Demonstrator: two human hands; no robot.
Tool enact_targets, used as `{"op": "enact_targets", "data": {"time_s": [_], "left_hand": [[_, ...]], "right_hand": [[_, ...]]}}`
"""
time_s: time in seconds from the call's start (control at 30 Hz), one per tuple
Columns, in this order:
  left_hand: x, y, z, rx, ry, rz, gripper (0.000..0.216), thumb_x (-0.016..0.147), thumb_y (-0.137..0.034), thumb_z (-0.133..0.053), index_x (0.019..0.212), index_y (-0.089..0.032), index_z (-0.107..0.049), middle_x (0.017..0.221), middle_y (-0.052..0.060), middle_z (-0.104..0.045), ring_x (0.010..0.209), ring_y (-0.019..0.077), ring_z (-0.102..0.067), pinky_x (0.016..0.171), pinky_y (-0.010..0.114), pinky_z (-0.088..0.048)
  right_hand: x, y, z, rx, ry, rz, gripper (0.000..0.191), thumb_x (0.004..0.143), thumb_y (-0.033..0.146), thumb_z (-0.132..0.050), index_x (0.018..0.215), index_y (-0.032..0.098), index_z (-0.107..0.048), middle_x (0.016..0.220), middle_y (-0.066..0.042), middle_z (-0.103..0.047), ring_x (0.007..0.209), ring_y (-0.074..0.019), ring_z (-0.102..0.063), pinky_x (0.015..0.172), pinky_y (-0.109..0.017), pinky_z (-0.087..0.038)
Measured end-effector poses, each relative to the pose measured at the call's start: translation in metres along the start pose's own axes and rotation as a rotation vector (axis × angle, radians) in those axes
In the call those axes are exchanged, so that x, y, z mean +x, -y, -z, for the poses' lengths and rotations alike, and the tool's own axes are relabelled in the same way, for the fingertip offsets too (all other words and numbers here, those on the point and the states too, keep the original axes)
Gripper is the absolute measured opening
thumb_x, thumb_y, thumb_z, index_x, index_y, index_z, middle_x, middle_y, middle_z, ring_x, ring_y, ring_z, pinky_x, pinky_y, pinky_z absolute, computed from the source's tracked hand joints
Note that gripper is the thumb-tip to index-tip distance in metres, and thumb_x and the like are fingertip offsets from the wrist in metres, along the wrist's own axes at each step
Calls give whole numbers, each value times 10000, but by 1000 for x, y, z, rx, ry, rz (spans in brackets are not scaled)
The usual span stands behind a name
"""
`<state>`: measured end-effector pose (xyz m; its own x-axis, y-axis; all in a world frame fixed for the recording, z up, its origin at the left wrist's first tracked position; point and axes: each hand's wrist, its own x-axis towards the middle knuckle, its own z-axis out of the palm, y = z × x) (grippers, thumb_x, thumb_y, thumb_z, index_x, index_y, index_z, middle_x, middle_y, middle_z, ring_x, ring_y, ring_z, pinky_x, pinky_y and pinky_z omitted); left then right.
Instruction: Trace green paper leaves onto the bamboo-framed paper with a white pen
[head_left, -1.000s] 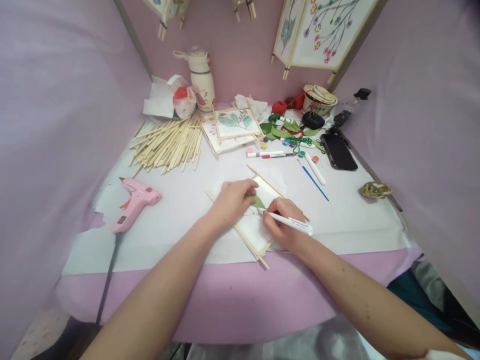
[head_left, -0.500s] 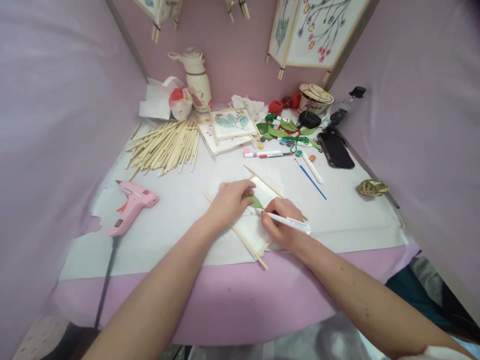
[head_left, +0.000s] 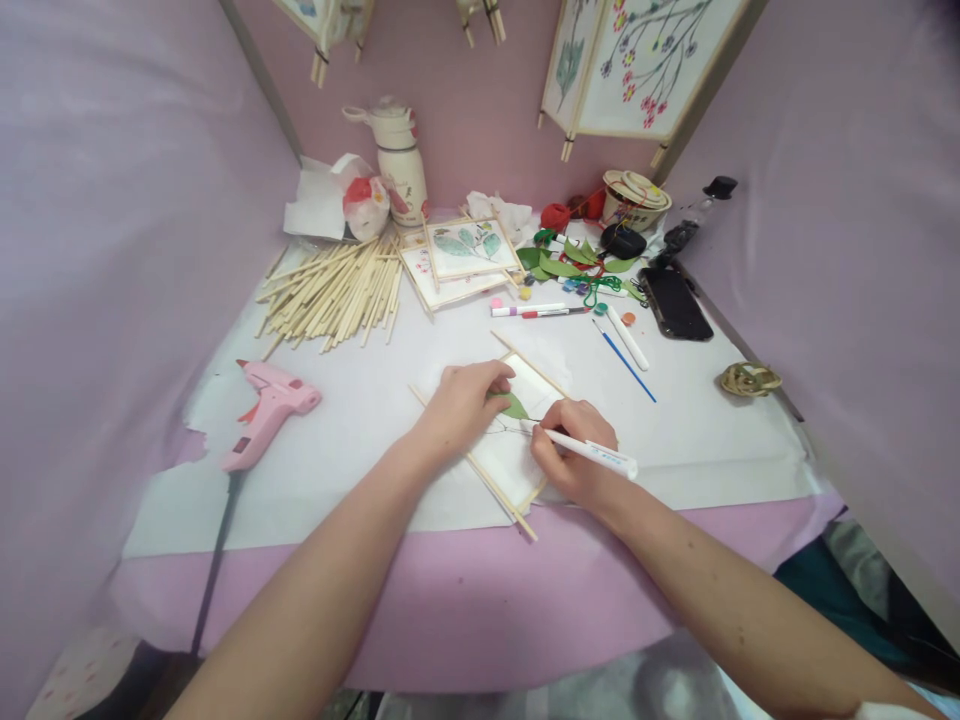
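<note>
A white panel (head_left: 510, 475) framed with thin wooden sticks lies at the front middle of the table. My left hand (head_left: 469, 395) rests on its left part, fingers bent and pressing a green leaf (head_left: 514, 406) against the white surface. Dark drawn lines show on the panel just below the leaf. My right hand (head_left: 574, 450) is closed around a white marker pen (head_left: 600, 455), whose tip points left near the leaf's right end. The side of this hand rests at the panel's right edge.
A pink glue gun (head_left: 274, 410) with a cord lies at left, before a pile of sticks (head_left: 334, 290). Painted framed panels (head_left: 469, 250), a white bottle (head_left: 397, 165), loose leaves (head_left: 559, 265) and a phone (head_left: 675, 302) stand or lie behind. A blue brush (head_left: 626, 362) lies right; lanterns (head_left: 637, 75) hang above.
My right hand has shifted slightly right with the marker pen, along the leaf's tip. My left hand stays on the leaf. The whole view has moved a little.
</note>
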<state>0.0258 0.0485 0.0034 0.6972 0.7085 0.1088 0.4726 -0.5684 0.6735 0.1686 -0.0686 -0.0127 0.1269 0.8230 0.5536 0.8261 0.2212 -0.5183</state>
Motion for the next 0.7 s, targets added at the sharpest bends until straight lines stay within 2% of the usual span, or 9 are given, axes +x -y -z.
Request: {"op": "enact_targets", "data": {"time_s": [0.13, 0.23, 0.47, 0.6, 0.7], "left_hand": [[-1, -1, 1, 0, 7, 5, 266, 798, -153, -574, 1047, -245, -580, 982, -11, -703, 945, 172, -632, 1016, 406, -347], [-1, -1, 1, 4, 6, 3, 261, 798, -151, -568, 1042, -244, -578, 980, -12, -702, 946, 173, -630, 1012, 409, -346], [0, -1, 1, 19, 8, 3, 264, 805, -160, -569, 1055, -240, -579, 982, -7, -703, 942, 172, -630, 1007, 402, -349], [-1, -3, 1, 48, 11, -13, 236, 807, -209, -597, 1042, -232, -592, 978, -2, -698, 947, 181, -626, 985, 403, -344], [-1, -3, 1, 73, 8, -49, 183, 813, -245, -606, 995, -231, -615, 978, 0, -687, 955, 188, -617, 958, 397, -345]], "right_hand": [[0, -1, -2, -14, 43, -18, 166, 784, 159, -544, 682, 217, -427, 576, 37, -496, 553, -127, -441, 597, -292, -349], [0, -2, -1, -34, 37, -10, 185, 769, 143, -531, 665, 219, -398, 561, 42, -458, 531, -125, -409, 594, -299, -346], [4, 2, 11, 4, -89, -39, 198, 754, 140, -513, 656, 230, -367, 553, 39, -415, 525, -131, -389, 537, -291, -336], [6, 2, 18, 145, -97, -191, 191, 742, 142, -524, 647, 229, -383, 532, 53, -407, 499, -118, -382, 497, -271, -330], [5, -1, 19, 255, -24, -284, 181, 740, 144, -529, 644, 227, -400, 528, 61, -421, 478, -107, -386, 470, -256, -326]]}}
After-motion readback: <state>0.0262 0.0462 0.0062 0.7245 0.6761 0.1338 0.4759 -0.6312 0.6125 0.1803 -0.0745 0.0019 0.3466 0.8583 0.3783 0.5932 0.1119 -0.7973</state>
